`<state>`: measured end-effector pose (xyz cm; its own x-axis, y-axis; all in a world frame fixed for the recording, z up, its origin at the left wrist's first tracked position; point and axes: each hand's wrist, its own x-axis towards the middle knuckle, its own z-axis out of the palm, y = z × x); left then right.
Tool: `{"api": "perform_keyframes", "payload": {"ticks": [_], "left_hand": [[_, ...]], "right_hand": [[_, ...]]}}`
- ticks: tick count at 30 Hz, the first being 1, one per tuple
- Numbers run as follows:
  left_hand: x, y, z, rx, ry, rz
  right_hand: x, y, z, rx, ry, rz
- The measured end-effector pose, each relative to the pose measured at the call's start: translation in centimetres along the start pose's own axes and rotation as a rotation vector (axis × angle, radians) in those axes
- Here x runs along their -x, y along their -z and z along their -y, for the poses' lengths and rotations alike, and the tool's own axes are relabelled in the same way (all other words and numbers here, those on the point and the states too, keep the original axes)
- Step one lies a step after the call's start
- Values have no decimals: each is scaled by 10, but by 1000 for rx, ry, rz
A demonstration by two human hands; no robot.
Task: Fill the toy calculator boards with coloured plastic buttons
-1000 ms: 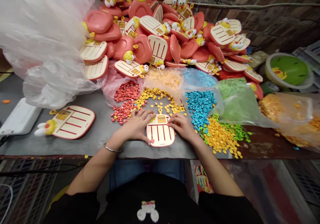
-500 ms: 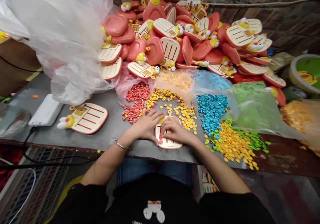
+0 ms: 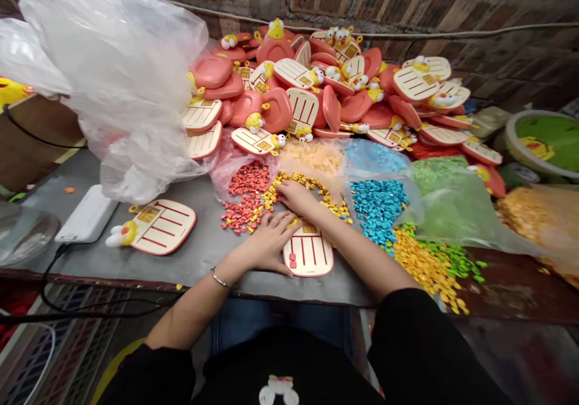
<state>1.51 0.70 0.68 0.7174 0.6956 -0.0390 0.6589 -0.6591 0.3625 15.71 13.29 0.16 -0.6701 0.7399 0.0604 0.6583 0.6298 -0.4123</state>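
Pressed the slotted board (image 3: 312, 254) flat on the grey table (image 3: 199, 254), close to its front edge, with the left hand (image 3: 269, 242): palm down, fingers spread wide across the board's left side, gripping nothing. Probably pinned it that way against sliding. Spotted a few red pieces seated in the leftmost slot, too small to count with certainty.

Reached the right hand (image 3: 296, 198) past the board's far end into the yellow tokens (image 3: 335, 209), fingers curled down onto the heap. Could not tell whether anything was pinched.

Found the loose pieces fanned out just beyond the board, apparently spilled from their open bags to sit within arm's reach. Counted five colours:
- red tokens (image 3: 246, 181) to the left
- yellow in the middle
- blue tokens (image 3: 377, 203) to the right
- orange tokens (image 3: 425, 266), nearer the front edge
- green tokens (image 3: 456, 257), mixed in beside the orange

Could not count the pieces themselves.

Counted one finished board (image 3: 158, 227) with a chick head, set well apart to the left, and one white device (image 3: 88, 213) beside it. Left uncounted the toy pile (image 3: 316, 85) stacked against the brick wall. Noted one large clear bag (image 3: 122, 79) slumped at far left.
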Motion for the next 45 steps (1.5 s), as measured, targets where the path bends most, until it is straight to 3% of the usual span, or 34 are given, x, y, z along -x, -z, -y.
{"api": "perform_keyframes", "payload": {"ticks": [4, 10, 13, 15, 20, 30, 34, 40, 45], "left_hand": [[1, 1, 2, -32, 38, -11], [2, 6, 1, -72, 64, 11], [2, 7, 3, -71, 80, 10], [2, 6, 4, -74, 84, 3], [1, 5, 3, -87, 100, 7], [1, 4, 0, -104, 147, -9], [0, 4, 1, -97, 128, -11], [0, 5, 2, -92, 99, -18], [1, 4, 2, -89, 91, -37]], "right_hand": [[13, 7, -2, -111, 21, -114], [103, 35, -15, -429, -15, -392], [141, 29, -21, -374, -48, -419], [151, 18, -25, -286, -47, -416], [144, 2, -33, -207, -27, -407], [161, 10, -25, -259, 12, -264], [161, -2, -15, -330, 116, -248], [135, -19, 10, -265, 290, -304], [129, -14, 19, -269, 266, -285]]}}
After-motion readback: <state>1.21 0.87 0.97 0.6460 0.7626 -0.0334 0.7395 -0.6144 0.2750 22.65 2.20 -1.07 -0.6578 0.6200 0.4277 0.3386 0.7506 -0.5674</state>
